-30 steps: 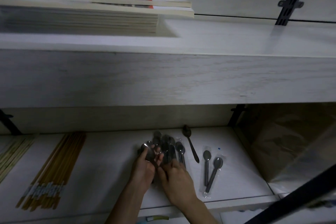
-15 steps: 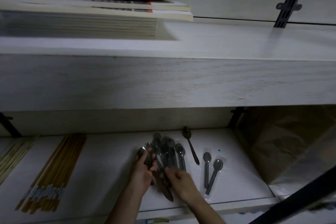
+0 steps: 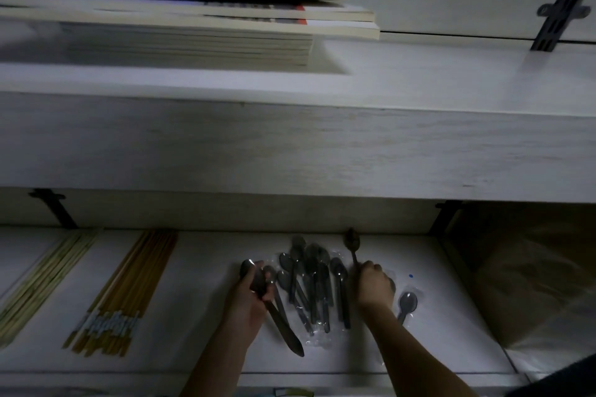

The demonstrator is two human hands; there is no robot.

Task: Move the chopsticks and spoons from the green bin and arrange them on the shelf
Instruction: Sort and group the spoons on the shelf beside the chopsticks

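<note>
Arranging step, lower shelf (image 3: 200, 351): my left hand (image 3: 248, 300) holds a metal spoon (image 3: 274, 309), my right hand (image 3: 374, 287) grips the brown spoon (image 3: 352, 243); next, lay both beside the wrapped spoons (image 3: 314, 280).

Two bare forearms come up from the bottom edge of the view, one on each side of the spoons (image 3: 311, 280). No sleeve, cuff, watch, band or glove shows on either. The left hand (image 3: 250, 298), left of the spoons, shows no ring; its knuckles and thumb are plain. The right hand (image 3: 374, 284), right of the spoons, is likewise unadorned, seen from the back. The light is dim, so finer marks on either cannot be told.
</note>
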